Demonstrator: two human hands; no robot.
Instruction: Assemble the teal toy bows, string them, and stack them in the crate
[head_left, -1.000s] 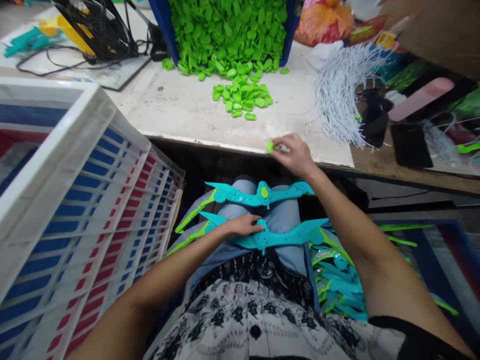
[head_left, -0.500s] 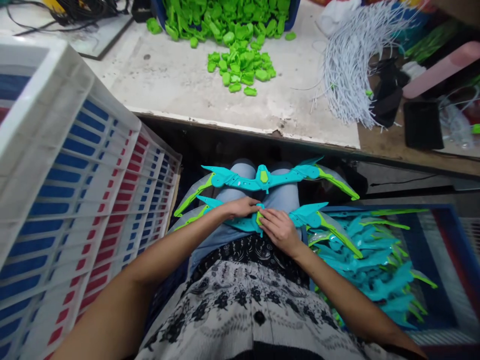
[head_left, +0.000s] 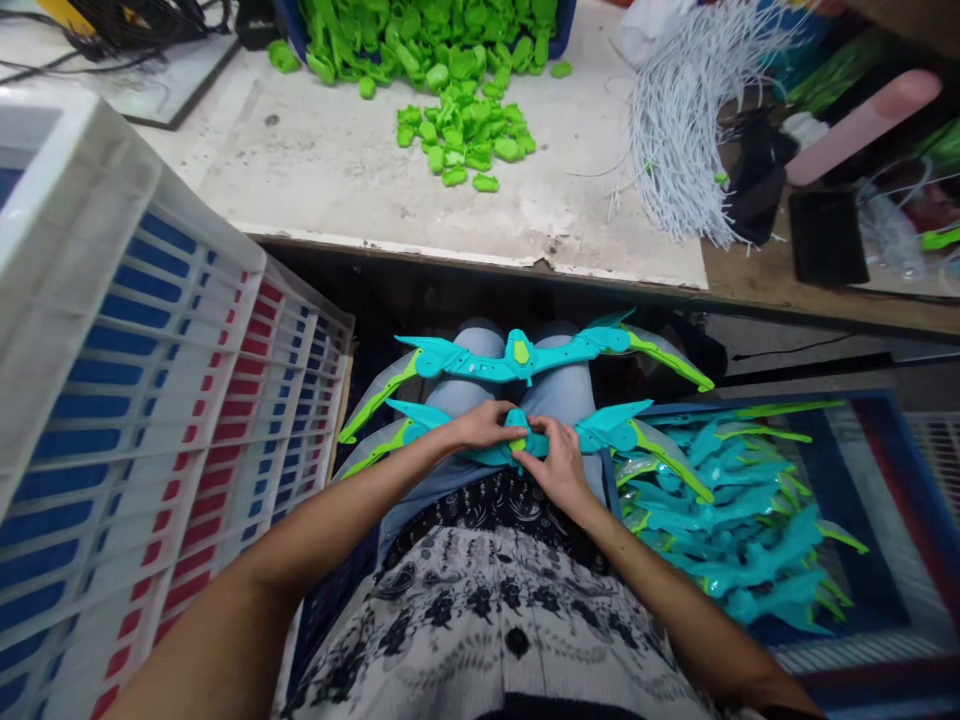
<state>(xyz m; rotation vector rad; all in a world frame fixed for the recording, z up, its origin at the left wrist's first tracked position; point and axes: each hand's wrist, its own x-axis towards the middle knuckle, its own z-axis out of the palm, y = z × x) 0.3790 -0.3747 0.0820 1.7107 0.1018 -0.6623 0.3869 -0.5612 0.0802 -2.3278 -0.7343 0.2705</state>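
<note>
Across my lap lies a turquoise toy bow (head_left: 611, 430) with lime-green limbs, the nearer of two. My left hand (head_left: 484, 425) grips its middle from the left, the thumb at a small green piece (head_left: 518, 444) in the centre. From the right, my right hand (head_left: 556, 465) closes on the same middle part, with thumb and fingers around its edge. The fingers partly cover the green piece, so how it sits cannot be made out. A second toy bow (head_left: 480, 368) rests farther out over my knees, a green piece in its centre, untouched.
Small green pieces (head_left: 465, 135) lie heaped on the white table (head_left: 300, 180), before a blue bin (head_left: 562, 35) of more. White ties (head_left: 675, 140) and a dark flat object (head_left: 827, 238) are at right. A white crate (head_left: 142, 330) stands left; a blue crate (head_left: 862, 450) of bows, right.
My right hand has shifted from lying over the bow's centre to gripping its edge with the thumb below. My left thumb now reaches the green piece. The view has moved slightly.
</note>
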